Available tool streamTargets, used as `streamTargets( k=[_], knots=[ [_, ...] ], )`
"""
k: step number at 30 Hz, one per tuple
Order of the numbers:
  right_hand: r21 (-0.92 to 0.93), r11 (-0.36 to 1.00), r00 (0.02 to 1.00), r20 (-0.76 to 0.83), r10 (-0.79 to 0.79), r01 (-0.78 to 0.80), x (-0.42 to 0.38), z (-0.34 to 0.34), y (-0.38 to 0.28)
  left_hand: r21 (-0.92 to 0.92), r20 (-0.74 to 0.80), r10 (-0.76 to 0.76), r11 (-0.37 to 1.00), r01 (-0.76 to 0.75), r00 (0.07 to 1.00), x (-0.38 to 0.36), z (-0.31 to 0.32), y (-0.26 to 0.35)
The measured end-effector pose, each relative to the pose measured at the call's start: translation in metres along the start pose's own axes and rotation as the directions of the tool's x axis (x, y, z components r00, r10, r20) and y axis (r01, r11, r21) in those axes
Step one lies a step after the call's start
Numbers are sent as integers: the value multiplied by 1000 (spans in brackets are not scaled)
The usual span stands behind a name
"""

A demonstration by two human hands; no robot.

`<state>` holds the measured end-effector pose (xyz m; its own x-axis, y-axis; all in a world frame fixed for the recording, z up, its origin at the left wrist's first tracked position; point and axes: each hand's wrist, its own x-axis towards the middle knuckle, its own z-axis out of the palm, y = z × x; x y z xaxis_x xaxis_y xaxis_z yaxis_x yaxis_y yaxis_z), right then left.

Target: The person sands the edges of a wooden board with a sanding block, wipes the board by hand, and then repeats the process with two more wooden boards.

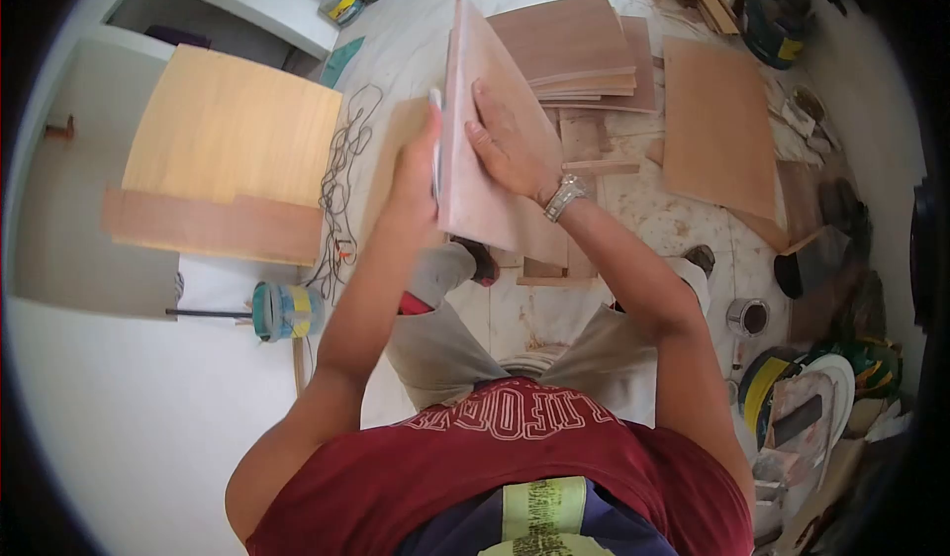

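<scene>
A wooden panel point(500, 175) stands on edge, tilted, between my two hands in front of my knees. My right hand point(510, 150) lies flat against its broad face, thumb and fingers stretched out. On the panel's left side, my left hand point(418, 160) is closed around a thin whitish pad point(436, 126) pressed along the edge. The thumb points up, while most of the fingers are hidden behind the hand. What the pad is made of I cannot tell.
Stacked panels point(569, 46) lie on the tiled floor ahead, with another panel point(717, 126) to their right. Left are a pale board point(233, 131), a tangled cord point(341, 175) and a bucket point(287, 311). An open can point(747, 317) stands beside my right leg.
</scene>
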<state>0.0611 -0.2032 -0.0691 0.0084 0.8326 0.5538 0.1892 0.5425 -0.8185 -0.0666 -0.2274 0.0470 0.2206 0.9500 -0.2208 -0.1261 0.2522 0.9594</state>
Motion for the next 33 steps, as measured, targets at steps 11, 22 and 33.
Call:
streamTargets(
  k=[11, 22, 33],
  knots=[
    [-36, 999, 998, 59, 31, -29, -4, -8, -5, 179, 119, 126, 973, -146, 985, 272, -2, 51],
    [-13, 1000, 1000, 24, -16, 16, -1, -2, -9, -85, 33, -14, 996, 17, 999, -78, -3, -13],
    [-43, 997, 998, 4, -58, 58, -1, 1, 3, 191, 97, 108, 974, -125, 989, 229, -4, 45]
  ],
)
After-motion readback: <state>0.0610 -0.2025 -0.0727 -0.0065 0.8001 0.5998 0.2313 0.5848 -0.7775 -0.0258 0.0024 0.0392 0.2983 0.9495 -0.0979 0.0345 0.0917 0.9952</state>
